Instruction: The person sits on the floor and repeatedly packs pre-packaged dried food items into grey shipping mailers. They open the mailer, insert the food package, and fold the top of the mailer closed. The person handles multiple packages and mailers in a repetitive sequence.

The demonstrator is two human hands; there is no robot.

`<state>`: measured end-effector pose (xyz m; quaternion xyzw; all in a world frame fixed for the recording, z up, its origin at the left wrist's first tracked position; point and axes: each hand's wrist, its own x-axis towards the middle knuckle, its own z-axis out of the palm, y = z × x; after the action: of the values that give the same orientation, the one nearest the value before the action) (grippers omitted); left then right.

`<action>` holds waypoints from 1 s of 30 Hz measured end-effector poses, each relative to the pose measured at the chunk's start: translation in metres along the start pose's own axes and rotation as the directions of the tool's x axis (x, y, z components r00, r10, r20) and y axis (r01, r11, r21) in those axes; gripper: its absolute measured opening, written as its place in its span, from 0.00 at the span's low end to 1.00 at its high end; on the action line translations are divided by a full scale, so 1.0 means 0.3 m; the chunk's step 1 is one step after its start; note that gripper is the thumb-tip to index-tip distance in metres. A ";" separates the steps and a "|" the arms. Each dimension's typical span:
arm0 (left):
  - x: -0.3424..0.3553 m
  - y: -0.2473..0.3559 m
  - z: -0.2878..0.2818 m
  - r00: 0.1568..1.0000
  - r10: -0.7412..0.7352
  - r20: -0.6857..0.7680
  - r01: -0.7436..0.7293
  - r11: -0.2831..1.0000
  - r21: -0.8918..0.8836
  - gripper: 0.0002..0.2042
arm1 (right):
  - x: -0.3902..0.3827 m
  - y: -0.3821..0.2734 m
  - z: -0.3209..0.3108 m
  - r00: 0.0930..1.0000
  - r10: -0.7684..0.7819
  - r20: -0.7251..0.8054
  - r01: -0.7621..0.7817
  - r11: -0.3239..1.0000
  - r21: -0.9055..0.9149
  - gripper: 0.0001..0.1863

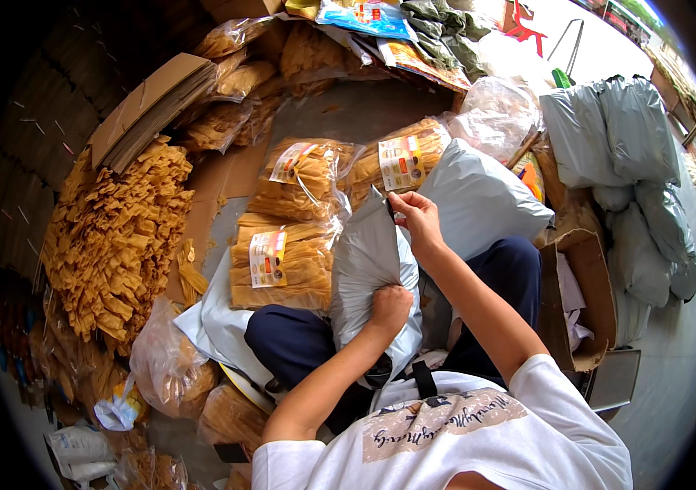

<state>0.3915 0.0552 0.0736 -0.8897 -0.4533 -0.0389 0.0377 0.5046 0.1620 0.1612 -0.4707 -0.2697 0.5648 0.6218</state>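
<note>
Grey bag (363, 257) below right grip (419, 219), pinching top edge; left grip (392, 310) clutching side.

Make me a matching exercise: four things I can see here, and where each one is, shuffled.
Things:
1. Left hand
2. Open cardboard box
3. Right hand
4. Flat cardboard stack

Places:
A. At the far end of the held grey bag
B. Beside the right knee
C. Against the loose amber strips
D. On that bag, nearer the body

Pairs: 1-D; 2-B; 3-A; 4-C
</note>
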 end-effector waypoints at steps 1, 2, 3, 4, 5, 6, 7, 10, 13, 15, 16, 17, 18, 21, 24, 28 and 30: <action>0.000 -0.003 0.003 1.000 0.005 0.005 -0.005 1.000 -0.013 0.03 | -0.002 0.009 -0.005 0.999 0.041 -0.006 -0.040 0.997 0.065 0.08; -0.001 -0.004 0.006 1.000 0.003 -0.005 -0.004 1.000 -0.017 0.03 | -0.003 0.019 -0.008 0.997 0.082 -0.008 -0.080 0.988 0.130 0.07; -0.003 -0.005 0.007 1.000 0.001 -0.015 -0.002 1.000 -0.021 0.03 | -0.004 0.027 -0.013 0.992 0.123 -0.008 -0.119 0.974 0.195 0.08; -0.004 -0.006 0.009 1.000 0.000 -0.025 0.000 1.000 -0.024 0.03 | -0.009 0.035 -0.021 0.991 0.129 -0.025 -0.119 0.964 0.239 0.08; -0.005 -0.008 0.012 0.999 -0.007 -0.034 0.007 1.000 0.017 0.03 | -0.017 0.039 -0.026 0.990 0.137 -0.041 -0.120 0.952 0.281 0.07; -0.006 -0.010 0.014 0.999 -0.013 -0.044 0.015 0.998 0.058 0.03 | -0.021 0.039 -0.029 0.988 0.145 -0.057 -0.120 0.939 0.322 0.07; -0.008 -0.014 0.016 0.998 -0.018 -0.053 0.023 0.995 0.099 0.03 | -0.016 0.039 -0.041 0.989 0.113 -0.091 -0.079 0.947 0.311 0.07; -0.020 -0.036 0.023 0.999 -0.025 -0.045 0.027 0.999 0.045 0.03 | -0.037 0.030 -0.078 0.997 0.061 -0.057 -0.037 0.937 0.347 0.08; -0.013 -0.035 -0.014 0.999 -0.002 -0.053 0.003 0.999 0.032 0.02 | -0.053 0.063 -0.232 0.991 0.133 -0.025 -0.133 0.991 0.018 0.09; -0.015 -0.028 -0.020 0.998 0.001 -0.057 0.002 0.999 0.044 0.02 | -0.092 0.063 -0.324 0.989 0.147 0.014 -0.130 0.911 -0.391 0.09; -0.016 -0.024 -0.016 0.998 0.006 -0.066 -0.002 0.999 0.055 0.03 | -0.118 0.065 -0.365 0.989 0.142 0.048 -0.083 0.785 -0.614 0.10; -0.013 -0.024 -0.011 0.997 0.013 -0.078 -0.007 0.998 0.067 0.03 | -0.141 0.069 -0.383 0.986 0.142 0.083 -0.021 0.608 -0.793 0.10; -0.012 -0.024 -0.005 0.996 0.001 -0.084 0.004 0.998 0.063 0.03 | -0.170 0.056 -0.371 0.972 0.207 0.113 -0.015 0.529 -0.848 0.11; -0.006 -0.014 0.003 0.996 -0.015 -0.087 0.020 0.998 0.055 0.03 | -0.235 0.042 -0.353 0.967 0.190 0.172 0.083 0.403 -0.911 0.14; -0.007 -0.015 -0.004 0.998 -0.009 -0.058 0.011 0.999 0.035 0.03 | -0.219 -0.031 -0.233 0.930 -0.180 0.319 0.367 0.449 -0.815 0.16; -0.006 -0.018 -0.005 1.000 -0.012 -0.015 0.013 1.000 0.014 0.03 | -0.149 -0.107 -0.023 0.816 -0.414 0.404 0.542 0.304 -0.783 0.19; -0.005 -0.015 -0.012 1.000 -0.017 -0.017 0.018 1.000 0.011 0.03 | -0.094 -0.114 0.004 0.810 -0.446 0.380 0.533 0.293 -0.794 0.15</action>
<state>0.3869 0.0564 0.0771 -0.8851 -0.4609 -0.0444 0.0461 0.5128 0.1381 0.1975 -0.5889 -0.6751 0.1464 0.4196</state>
